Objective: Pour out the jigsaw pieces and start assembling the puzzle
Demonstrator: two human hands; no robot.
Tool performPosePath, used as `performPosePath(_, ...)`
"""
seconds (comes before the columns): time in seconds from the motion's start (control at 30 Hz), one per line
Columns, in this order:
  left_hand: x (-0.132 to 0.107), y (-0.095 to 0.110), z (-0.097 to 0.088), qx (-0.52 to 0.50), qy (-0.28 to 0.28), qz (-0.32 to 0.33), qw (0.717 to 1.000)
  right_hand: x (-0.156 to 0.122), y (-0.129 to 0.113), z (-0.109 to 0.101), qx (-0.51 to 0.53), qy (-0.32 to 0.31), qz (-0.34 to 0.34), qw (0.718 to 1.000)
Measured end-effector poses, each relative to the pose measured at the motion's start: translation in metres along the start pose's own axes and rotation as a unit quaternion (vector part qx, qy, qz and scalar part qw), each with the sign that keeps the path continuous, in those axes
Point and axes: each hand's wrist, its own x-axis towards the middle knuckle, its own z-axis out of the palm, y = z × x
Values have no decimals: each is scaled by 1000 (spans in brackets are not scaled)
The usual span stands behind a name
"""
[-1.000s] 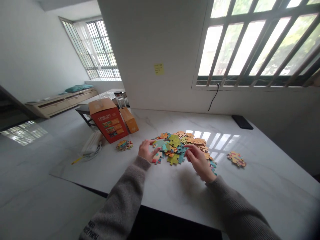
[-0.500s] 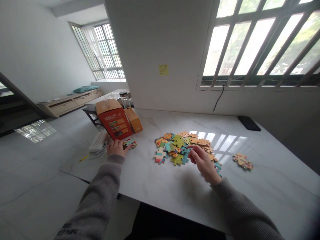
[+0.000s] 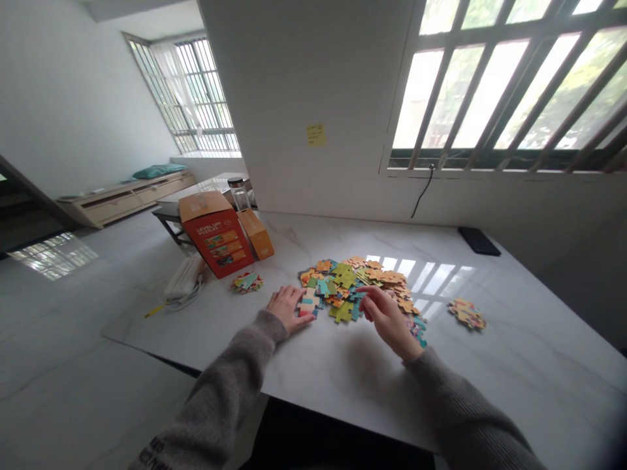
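Left hand (image 3: pixel 289 308) open, resting on a jigsaw piece (image 3: pixel 307 303) at the near edge of the pile (image 3: pixel 350 281); right hand (image 3: pixel 389 320), grip together just over the pile, any held piece unclear.

From my remote view, the tabletop (image 3: pixel 533 359) looks like polished white marble, smooth and glossy enough to mirror the window. The puzzle pieces (image 3: pixel 345 287) read as matt printed cardboard, and the box (image 3: pixel 218 243) as card with a faint sheen. The sleeve (image 3: pixel 465 411) is soft, rough knit cloth, and the floor (image 3: pixel 63 326) shines.
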Motion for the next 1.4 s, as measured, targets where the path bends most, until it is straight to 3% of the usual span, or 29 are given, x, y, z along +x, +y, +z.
performPosePath(0.13,1,4,3,-44,0,-7,999,-1,1,-1,-7,0,-3,1000)
performPosePath(0.23,1,-5,6,-172,13,-55,983,0,1,-2,-14,-3,-8,1000)
performPosePath(0.3,2,-7,9,-306,24,-86,948,0,2,-1,-19,-7,-10,1000)
performPosePath(0.37,3,0,11,-442,30,-107,890,-1,3,3,-27,-15,-12,999)
performPosePath(0.5,6,31,11,-611,18,-133,780,-5,4,20,-59,-58,-26,996)
performPosePath(0.57,5,48,11,-649,4,-127,750,-7,5,29,-55,-72,-28,996)
performPosePath(0.63,3,60,13,-664,-9,-106,741,-7,8,34,-23,-61,-18,998)
performPosePath(0.73,-1,69,19,-643,-59,-69,761,-4,11,34,24,-22,-4,999)
performPosePath(0.83,-3,70,26,-586,-92,-50,804,-2,13,33,42,2,-5,999)
performPosePath(0.9,-3,67,29,-537,-71,-43,840,-2,12,33,46,6,-5,999)
performPosePath(0.97,-1,64,29,-512,-53,-42,856,-3,12,34,44,0,-9,999)
performPosePath(1.1,0,63,28,-553,-88,-29,828,-3,13,33,12,-7,-32,999)
performPosePath(1.17,-2,64,27,-552,-70,-13,831,-2,15,30,-5,1,-32,999)
performPosePath(1.33,-8,63,26,-403,-16,103,909,1,23,25,3,23,-1,1000)
performPosePath(1.4,-8,60,27,-362,-1,134,923,0,24,26,20,31,12,999)
